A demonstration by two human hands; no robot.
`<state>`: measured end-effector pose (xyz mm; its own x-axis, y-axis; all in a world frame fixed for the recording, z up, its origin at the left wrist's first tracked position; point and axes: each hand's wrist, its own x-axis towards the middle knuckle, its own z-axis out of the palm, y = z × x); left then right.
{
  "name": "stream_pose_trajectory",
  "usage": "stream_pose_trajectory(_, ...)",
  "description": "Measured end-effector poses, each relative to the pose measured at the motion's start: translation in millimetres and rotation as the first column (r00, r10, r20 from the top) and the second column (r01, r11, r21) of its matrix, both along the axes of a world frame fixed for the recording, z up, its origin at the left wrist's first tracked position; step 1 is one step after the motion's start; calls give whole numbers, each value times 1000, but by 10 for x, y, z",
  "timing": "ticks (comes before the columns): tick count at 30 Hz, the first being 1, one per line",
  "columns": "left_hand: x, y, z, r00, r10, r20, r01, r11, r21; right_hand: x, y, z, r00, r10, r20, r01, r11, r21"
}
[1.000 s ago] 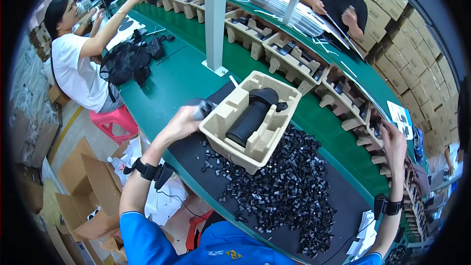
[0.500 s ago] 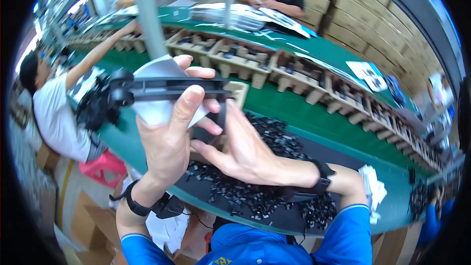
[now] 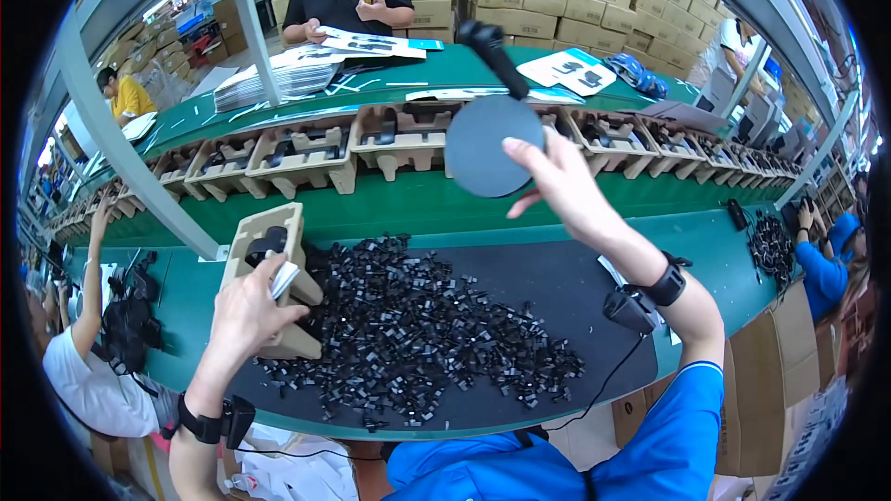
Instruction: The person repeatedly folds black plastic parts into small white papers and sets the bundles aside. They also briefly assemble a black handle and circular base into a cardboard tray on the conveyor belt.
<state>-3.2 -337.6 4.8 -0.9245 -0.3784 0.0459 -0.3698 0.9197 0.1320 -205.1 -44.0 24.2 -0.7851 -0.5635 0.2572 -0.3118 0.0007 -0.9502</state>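
My right hand [image 3: 568, 187] is raised over the far side of the work surface. It grips a black stand by its flat round base [image 3: 492, 150], thumb on the disc's face. The stand's jointed arm [image 3: 501, 63] points up and away beyond the disc. My left hand [image 3: 243, 314] is at the near-left, against a moulded pulp tray [image 3: 295, 223]. A small folded white paper [image 3: 284, 280] is pinched between its thumb and fingers. Black parts [image 3: 269, 243] lie in the tray by the fingertips. To the tray's right spreads a heap of small black pieces [image 3: 418, 334].
Behind the bench runs a row of pulp trays [image 3: 311, 156] with black parts. Past it, a green table [image 3: 371, 83] carries stacked printed sheets, and a person in black stands there. A slanted metal post [image 3: 148, 148] rises left. Co-workers sit at both sides. Bundled cables [image 3: 768, 243] lie right.
My hands have separated. The right has carried the black stand up and to the right; the left has come down to the pulp tray with the paper. The view has turned right.
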Motion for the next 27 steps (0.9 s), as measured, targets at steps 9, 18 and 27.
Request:
stream_pose_trajectory(9,176,-464,-8,976,209,-68,-202,975,94,-128,985,-94,970,-240,24,240,971,3)
stream_pose_trajectory(18,-180,544,635,817,-346,-462,342,935,-95,-219,1819,55,875,-480,-62,482,875,36)
stream_pose_trajectory(27,-1928,1669,-629,384,-836,-393,732,535,-422,-243,2192,-75,848,-528,42,524,848,78)
